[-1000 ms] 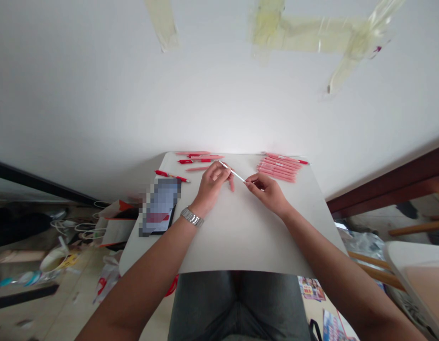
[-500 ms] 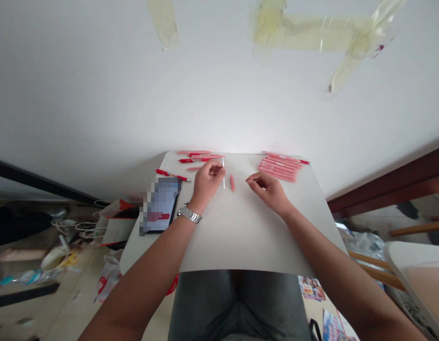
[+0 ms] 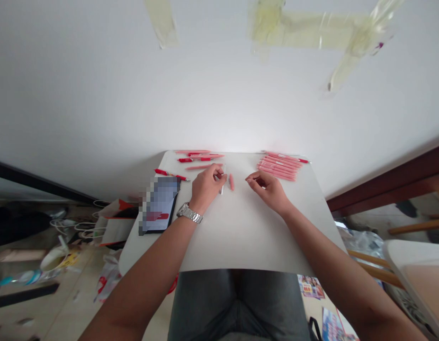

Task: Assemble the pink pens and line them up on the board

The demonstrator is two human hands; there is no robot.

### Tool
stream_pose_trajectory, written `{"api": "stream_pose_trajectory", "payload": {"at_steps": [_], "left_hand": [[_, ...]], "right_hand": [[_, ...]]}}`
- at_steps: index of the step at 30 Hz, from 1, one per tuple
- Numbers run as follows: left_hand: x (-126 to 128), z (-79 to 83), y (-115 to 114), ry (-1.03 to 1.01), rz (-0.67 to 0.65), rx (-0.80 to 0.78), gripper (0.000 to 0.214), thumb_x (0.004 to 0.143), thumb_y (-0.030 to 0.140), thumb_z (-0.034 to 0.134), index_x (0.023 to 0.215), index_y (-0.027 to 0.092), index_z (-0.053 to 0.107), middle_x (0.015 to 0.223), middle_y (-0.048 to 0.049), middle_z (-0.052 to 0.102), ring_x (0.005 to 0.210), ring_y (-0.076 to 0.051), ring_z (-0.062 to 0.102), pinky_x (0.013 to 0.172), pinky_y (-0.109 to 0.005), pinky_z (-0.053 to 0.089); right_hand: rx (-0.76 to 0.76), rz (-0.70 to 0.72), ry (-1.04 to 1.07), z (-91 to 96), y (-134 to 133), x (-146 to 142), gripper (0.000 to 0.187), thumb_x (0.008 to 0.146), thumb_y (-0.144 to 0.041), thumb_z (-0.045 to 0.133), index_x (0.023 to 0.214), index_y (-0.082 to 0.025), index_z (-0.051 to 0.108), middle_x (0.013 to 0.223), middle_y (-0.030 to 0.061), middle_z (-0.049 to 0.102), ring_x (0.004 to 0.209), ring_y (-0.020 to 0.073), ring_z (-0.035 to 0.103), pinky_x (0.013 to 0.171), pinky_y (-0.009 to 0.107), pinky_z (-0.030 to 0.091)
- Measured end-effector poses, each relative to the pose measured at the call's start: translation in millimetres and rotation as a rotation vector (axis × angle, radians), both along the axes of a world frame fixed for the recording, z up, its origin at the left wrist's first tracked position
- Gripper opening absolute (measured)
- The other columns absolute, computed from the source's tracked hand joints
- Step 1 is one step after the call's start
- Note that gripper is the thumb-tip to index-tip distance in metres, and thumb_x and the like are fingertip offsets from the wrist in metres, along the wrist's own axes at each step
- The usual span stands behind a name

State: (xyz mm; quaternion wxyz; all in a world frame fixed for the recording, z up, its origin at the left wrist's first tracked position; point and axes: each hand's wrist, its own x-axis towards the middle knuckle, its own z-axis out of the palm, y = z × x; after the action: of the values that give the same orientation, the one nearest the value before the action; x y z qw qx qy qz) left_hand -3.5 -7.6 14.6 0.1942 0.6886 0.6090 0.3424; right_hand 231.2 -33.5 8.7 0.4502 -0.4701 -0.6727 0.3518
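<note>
My left hand (image 3: 207, 187), wearing a metal-band watch, has its thumb and forefinger closed on a thin white pen refill (image 3: 222, 190). The refill points away from me, low over the table; whether it touches the surface I cannot tell. Just right of it lies a short pink pen barrel piece (image 3: 231, 182). My right hand (image 3: 267, 187) rests on the table farther right with fingertips pinched together; anything between them is too small to make out. Behind my left hand are several loose pink and red pens (image 3: 201, 166). A row of pink pens (image 3: 279, 168) lies beyond my right hand.
The white table (image 3: 233, 237) backs onto a white wall (image 3: 219, 94) with tape on it. A phone (image 3: 160, 203), partly blurred, lies at the left, with a red pen (image 3: 162, 172) above it. Another red-tipped pen (image 3: 304, 161) sticks out of the row at the right.
My left hand has moved slightly toward me and down with the refill, uncovering more of the pink piece behind it. The right hand has stayed in place.
</note>
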Motion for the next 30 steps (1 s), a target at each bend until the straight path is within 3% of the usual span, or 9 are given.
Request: {"api": "stream_pose_trajectory", "payload": {"at_steps": [11, 30], "left_hand": [[1.7, -2.1, -0.3, 0.132, -0.015, 0.024, 0.008, 0.090, 0.030, 0.074, 0.092, 0.027, 0.066, 0.086, 0.0026, 0.077, 0.079, -0.020, 0.072, 0.064, -0.030, 0.041], [2.3, 0.4, -1.7, 0.106, -0.010, -0.008, 0.009, 0.094, 0.035, 0.071, 0.101, 0.029, 0.068, 0.091, 0.0034, 0.078, 0.087, -0.019, 0.073, 0.071, -0.029, 0.046]], "right_hand": [[0.012, -0.003, -0.010, -0.1, 0.4, 0.0, 0.036, 0.099, -0.056, 0.066, 0.098, -0.020, 0.072, 0.086, 0.0039, 0.070, 0.071, 0.0147, 0.060, 0.067, 0.030, 0.047], [0.008, -0.003, -0.026, 0.1, 0.5, 0.9, 0.037, 0.099, -0.057, 0.066, 0.098, -0.021, 0.072, 0.086, 0.0039, 0.070, 0.071, 0.0148, 0.060, 0.066, 0.030, 0.047]]}}
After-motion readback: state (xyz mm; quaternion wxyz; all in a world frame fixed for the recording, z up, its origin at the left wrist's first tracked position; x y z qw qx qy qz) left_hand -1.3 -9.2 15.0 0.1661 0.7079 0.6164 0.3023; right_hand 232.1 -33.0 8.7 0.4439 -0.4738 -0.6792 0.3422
